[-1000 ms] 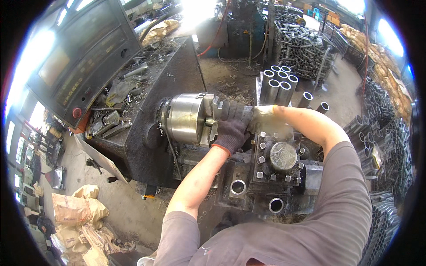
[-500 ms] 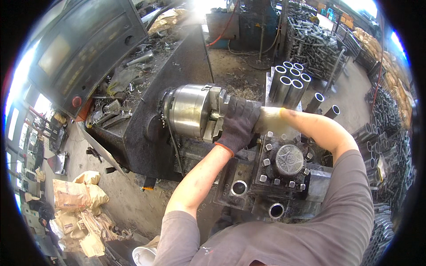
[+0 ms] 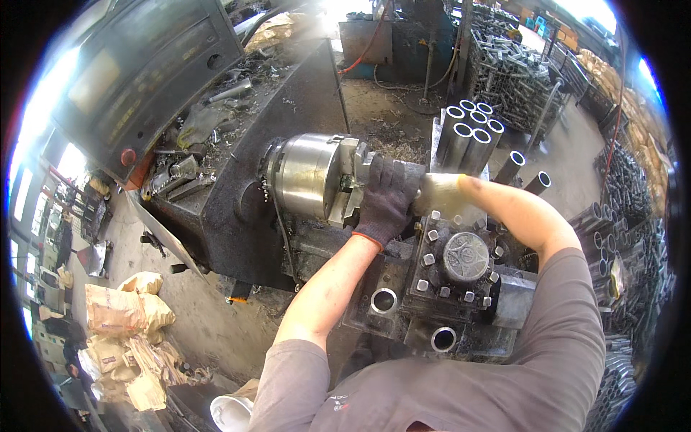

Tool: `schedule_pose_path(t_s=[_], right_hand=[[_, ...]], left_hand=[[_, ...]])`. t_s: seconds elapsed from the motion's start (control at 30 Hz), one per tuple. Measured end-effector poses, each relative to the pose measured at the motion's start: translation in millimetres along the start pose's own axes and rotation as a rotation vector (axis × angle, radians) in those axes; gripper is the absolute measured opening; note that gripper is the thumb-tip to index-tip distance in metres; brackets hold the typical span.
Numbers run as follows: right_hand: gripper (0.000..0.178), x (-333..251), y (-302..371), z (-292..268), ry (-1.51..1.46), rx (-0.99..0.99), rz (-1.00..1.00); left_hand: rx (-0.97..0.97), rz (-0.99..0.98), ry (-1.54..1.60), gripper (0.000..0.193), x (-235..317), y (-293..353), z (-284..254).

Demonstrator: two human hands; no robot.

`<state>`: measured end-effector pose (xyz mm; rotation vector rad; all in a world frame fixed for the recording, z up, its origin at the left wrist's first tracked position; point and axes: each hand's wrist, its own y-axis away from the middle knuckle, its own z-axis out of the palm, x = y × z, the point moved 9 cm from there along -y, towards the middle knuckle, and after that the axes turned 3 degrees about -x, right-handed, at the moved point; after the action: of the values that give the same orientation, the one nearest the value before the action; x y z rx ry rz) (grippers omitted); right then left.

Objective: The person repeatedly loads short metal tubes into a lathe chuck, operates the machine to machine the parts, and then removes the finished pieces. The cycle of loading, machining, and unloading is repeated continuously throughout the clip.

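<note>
Both my hands are at the front of a steel lathe chuck (image 3: 306,176), beside its stepped jaws (image 3: 351,180). My left hand (image 3: 385,198), in a dark knitted glove with an orange cuff, is closed over something just right of the jaws; what it grips is hidden beneath the fingers. My right hand (image 3: 437,193) wears a pale glove with a yellow edge and comes in from the right, touching or nearly touching the left. It is blurred, and its fingers cannot be made out. Below them sits a square tool post (image 3: 464,259) with a round cap and several bolts.
Several steel tubes (image 3: 471,140) stand upright beyond my right arm. Two short tubes (image 3: 384,300) stand near the tool post. A wire basket of metal parts (image 3: 507,72) is behind. Metal chips litter the machine top (image 3: 216,122); paper sacks (image 3: 122,309) lie at left.
The view has shifted slightly, and the tool post appears a little further left. Both hands stay by the chuck jaws, the left one still closed.
</note>
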<state>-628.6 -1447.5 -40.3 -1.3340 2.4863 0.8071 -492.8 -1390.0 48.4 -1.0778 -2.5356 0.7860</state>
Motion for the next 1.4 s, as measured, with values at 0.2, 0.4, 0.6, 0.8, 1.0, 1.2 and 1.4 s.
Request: schedule_pose_path(t_s=[0.2, 0.4, 0.6, 0.8, 1.0, 1.2, 1.4], right_hand=[[0.033, 48.9, 94.4, 60.4, -0.628, 0.104, 0.373], [0.047, 15.0, 148.0, 38.4, 0.153, 0.679, 0.424], [0.045, -66.0, 155.3, -63.0, -0.055, 0.827, 0.535], [0.030, -230.5, 106.2, -125.5, 0.580, 0.818, -0.059], [0.020, -208.5, 110.4, -126.1, 0.554, 0.587, 0.214], [0.033, -77.5, 135.6, -78.4, 0.300, 0.293, 0.801], [0.030, 0.9, 100.0, -1.0, -0.015, 0.335, 0.608]], left_hand=[[-0.042, 0.006, -0.104, 0.047, 2.4, -7.6, -0.7], [0.226, 0.059, 0.615, 0.064, -9.0, 67.3, -116.5], [-0.395, -0.541, 0.998, 0.052, 47.6, 199.0, -46.6], [-0.490, -0.791, 1.122, 0.035, 23.8, 124.5, -38.7], [-0.564, -0.524, 0.717, 0.063, 8.1, 44.3, -87.1], [-0.418, -0.937, 1.082, 0.047, -40.8, 192.1, -49.6], [0.038, -1.462, 1.271, 0.030, -96.4, 393.4, -17.5]])
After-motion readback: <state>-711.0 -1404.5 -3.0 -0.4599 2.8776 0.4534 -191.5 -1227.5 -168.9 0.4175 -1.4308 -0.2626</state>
